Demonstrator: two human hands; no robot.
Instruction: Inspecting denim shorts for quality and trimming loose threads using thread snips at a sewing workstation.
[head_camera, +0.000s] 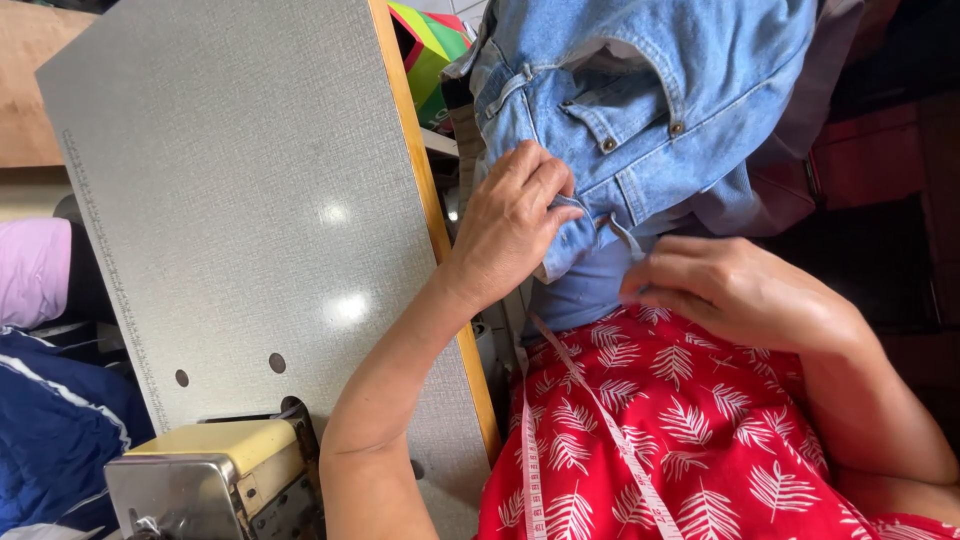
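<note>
1. A grey sewing table (240, 200) is lying just left of the left hand (510, 225), with a cream sewing machine (215, 480) near the forearm.
2. A measuring tape (600, 420) is trailing over the red leaf-print garment (690, 430) below both hands.
3. The blue jeans (640, 90) are hanging above the fingers; the left hand is pinching their hem, fingers curled tight.
4. The right hand (725, 290) is curling beside it, gripping a thin denim strip (628, 240).

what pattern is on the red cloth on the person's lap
White palm-leaf sprigs on the red fabric, seen in the head view.
</note>
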